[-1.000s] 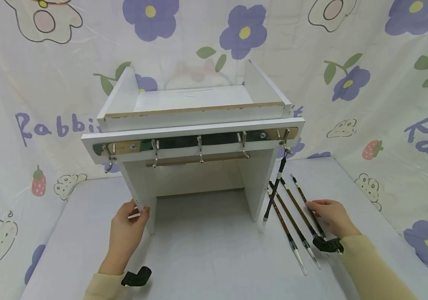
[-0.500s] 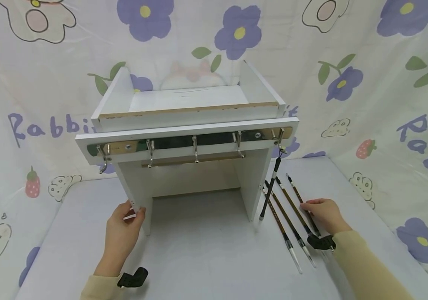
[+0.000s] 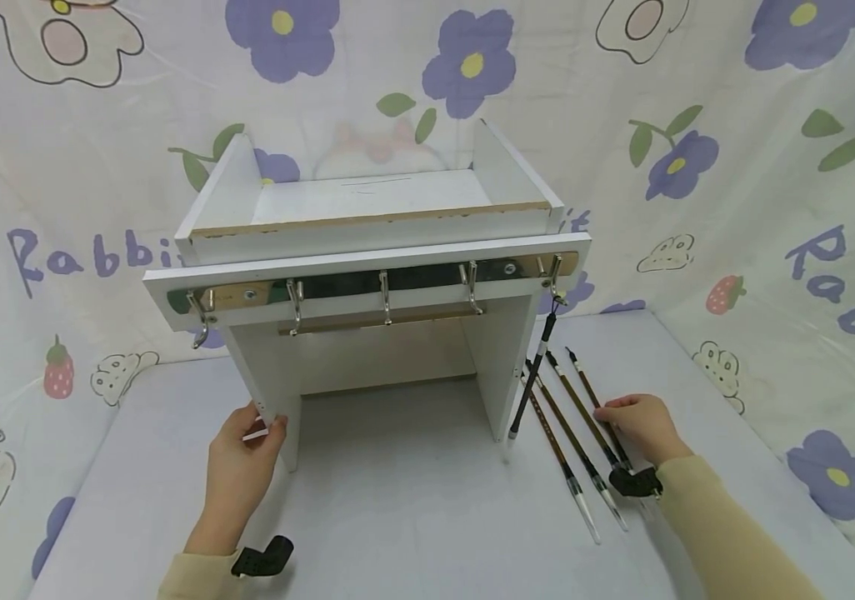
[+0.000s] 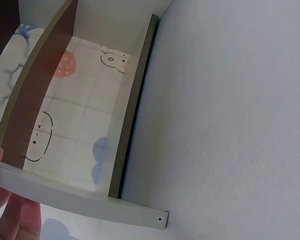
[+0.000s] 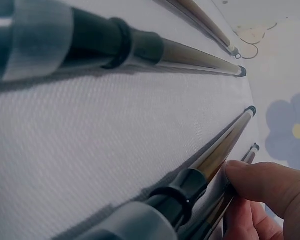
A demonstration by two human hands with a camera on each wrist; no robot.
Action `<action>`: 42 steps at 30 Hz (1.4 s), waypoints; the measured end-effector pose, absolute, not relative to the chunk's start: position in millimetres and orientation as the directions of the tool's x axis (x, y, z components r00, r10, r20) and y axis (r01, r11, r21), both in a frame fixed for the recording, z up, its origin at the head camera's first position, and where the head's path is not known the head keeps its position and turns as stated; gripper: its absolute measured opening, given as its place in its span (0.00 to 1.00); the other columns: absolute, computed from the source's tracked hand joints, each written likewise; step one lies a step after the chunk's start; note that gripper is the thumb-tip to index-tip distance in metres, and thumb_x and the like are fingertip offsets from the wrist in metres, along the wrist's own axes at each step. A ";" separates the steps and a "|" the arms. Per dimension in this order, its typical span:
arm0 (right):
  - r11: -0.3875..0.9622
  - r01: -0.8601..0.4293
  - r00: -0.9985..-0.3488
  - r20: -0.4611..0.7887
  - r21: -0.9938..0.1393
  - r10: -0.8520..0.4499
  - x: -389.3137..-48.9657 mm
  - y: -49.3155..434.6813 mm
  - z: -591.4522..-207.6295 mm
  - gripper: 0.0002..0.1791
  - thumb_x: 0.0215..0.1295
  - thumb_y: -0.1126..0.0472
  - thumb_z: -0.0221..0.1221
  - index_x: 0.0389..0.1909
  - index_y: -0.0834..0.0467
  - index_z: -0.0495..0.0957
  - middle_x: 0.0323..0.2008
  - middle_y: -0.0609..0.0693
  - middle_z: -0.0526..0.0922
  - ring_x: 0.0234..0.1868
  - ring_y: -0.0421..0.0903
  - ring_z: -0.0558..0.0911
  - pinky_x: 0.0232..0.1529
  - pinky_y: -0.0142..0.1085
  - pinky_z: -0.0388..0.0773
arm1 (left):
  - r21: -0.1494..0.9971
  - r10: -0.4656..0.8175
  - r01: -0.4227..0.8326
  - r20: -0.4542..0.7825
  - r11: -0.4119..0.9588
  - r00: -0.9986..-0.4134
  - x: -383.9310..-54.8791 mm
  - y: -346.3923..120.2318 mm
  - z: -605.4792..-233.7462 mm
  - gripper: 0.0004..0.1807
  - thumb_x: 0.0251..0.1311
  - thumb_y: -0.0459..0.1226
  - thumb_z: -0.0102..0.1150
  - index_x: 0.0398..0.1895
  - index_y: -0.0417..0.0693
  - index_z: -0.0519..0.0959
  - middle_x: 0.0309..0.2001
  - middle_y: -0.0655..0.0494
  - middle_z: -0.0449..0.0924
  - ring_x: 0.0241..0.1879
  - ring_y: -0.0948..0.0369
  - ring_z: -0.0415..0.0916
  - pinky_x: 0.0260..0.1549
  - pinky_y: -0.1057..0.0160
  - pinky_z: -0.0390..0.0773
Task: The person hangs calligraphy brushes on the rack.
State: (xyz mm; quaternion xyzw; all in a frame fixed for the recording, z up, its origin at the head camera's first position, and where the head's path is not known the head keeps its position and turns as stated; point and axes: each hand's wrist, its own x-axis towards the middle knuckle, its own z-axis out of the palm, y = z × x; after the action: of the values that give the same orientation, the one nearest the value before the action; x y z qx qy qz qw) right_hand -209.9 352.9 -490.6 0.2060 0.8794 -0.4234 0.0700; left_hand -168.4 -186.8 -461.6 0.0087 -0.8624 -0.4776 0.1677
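A white wooden shelf unit stands on the table, with a metal hook rail across its front. My left hand grips the front edge of its left side panel, thumb on one face and fingers on the other. At the right, my right hand pinches the handle of the outermost calligraphy brush between thumb and fingers; the hand hides its lower part. A black calligraphy brush hangs by its loop from the rightmost hook.
Several other calligraphy brushes lie side by side on the white table, between the shelf and my right hand, among them a brown brush. Clear caps cover their tips. A flowered curtain hangs behind and at both sides.
The head view has turned slightly right, so everything sits a little further left in it. Both hands keep their holds on the shelf panel and the brush.
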 end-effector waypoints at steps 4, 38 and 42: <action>0.564 0.400 -0.915 -0.285 -0.722 0.284 -210.1 353.0 -491.8 0.22 0.61 0.51 0.65 0.43 0.66 0.78 0.43 0.62 0.78 0.43 0.56 0.75 0.44 0.48 0.73 | 0.823 -0.178 0.149 0.290 0.549 -0.940 -169.1 -187.2 -462.4 0.19 0.66 0.40 0.58 0.59 0.47 0.76 0.49 0.54 0.77 0.47 0.56 0.78 0.43 0.63 0.81; 0.576 0.150 -0.989 -0.115 -0.804 0.097 -182.3 363.2 -430.9 0.31 0.69 0.44 0.55 0.59 0.67 0.71 0.51 0.62 0.78 0.47 0.52 0.78 0.47 0.37 0.78 | 0.826 -0.186 0.142 0.285 0.546 -0.940 -170.8 -187.7 -464.0 0.19 0.65 0.40 0.59 0.59 0.47 0.77 0.49 0.54 0.77 0.46 0.55 0.79 0.42 0.58 0.82; 0.594 0.064 -0.996 -0.011 -0.802 0.093 -177.1 356.6 -420.0 0.29 0.69 0.43 0.55 0.57 0.64 0.73 0.50 0.59 0.79 0.45 0.47 0.78 0.42 0.29 0.77 | 0.818 -0.186 0.156 0.305 0.554 -0.934 -171.3 -188.3 -463.1 0.18 0.65 0.39 0.59 0.57 0.47 0.78 0.48 0.55 0.78 0.46 0.58 0.78 0.42 0.60 0.81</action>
State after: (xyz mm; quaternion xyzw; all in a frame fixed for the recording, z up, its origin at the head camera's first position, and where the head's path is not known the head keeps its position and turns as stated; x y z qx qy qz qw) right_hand -177.1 356.6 -420.0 0.0439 0.8927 -0.4483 -0.0158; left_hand -171.3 -188.3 -463.1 0.0087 -0.8625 -0.4723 0.1813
